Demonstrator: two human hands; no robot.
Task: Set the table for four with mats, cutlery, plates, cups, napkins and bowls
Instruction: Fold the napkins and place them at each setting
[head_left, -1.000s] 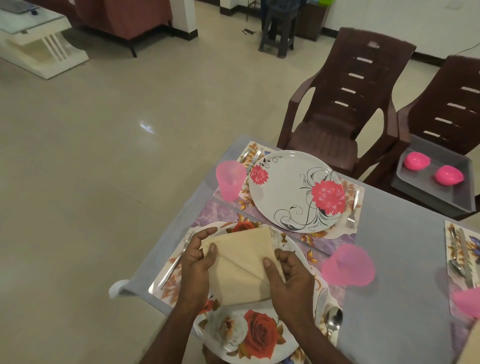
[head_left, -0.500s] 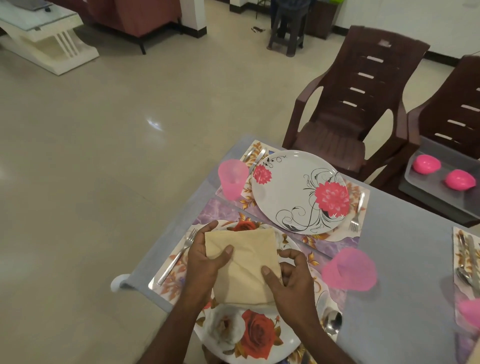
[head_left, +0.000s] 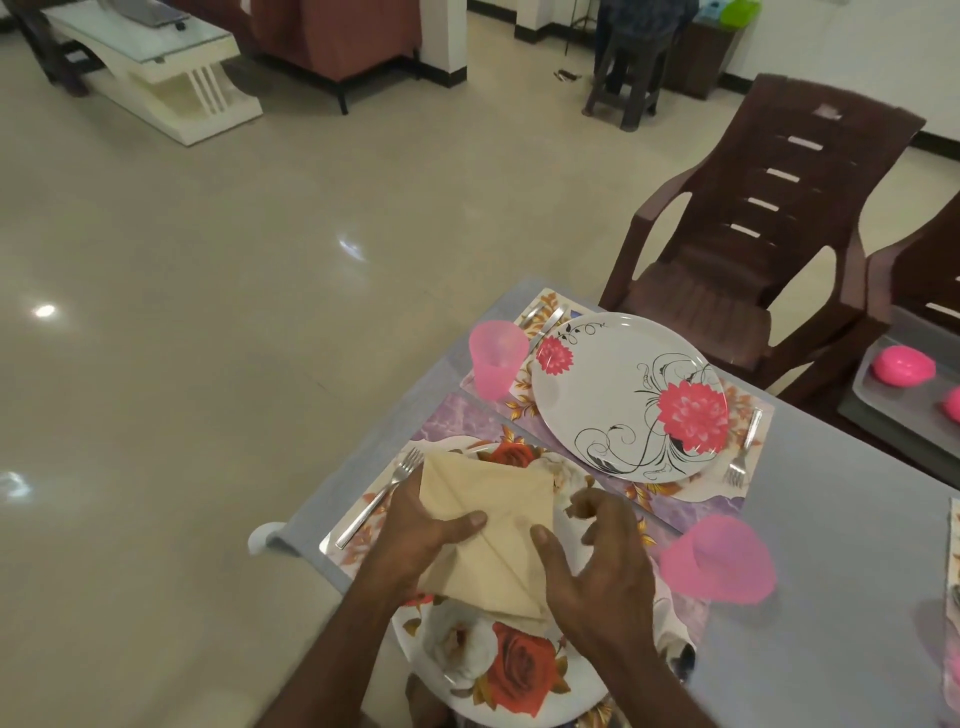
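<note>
A folded beige napkin (head_left: 491, 540) lies on the near rose-patterned plate (head_left: 504, 670), which sits on a floral mat (head_left: 363, 535). My left hand (head_left: 421, 530) grips the napkin's left side, thumb on top. My right hand (head_left: 592, 566) hovers at its right edge with fingers spread, thumb touching the cloth. A fork (head_left: 382, 496) lies left of the plate. Beyond it a second plate (head_left: 626, 397) with pink flowers sits on its mat, a fork (head_left: 745, 449) to its right. Pink cups (head_left: 496, 358) (head_left: 719, 558) stand by each setting.
The grey table (head_left: 831, 597) ends close on the left, with open floor beyond. Two brown plastic chairs (head_left: 753, 234) stand behind it. A grey tray (head_left: 904, 410) on the right chair holds pink bowls (head_left: 903, 365). Another mat's edge (head_left: 955, 545) shows at far right.
The napkin has been refolded into a diagonal, pointed shape. My right hand has lifted off it and spread its fingers; my left hand still holds the left side. The camera view shifted slightly.
</note>
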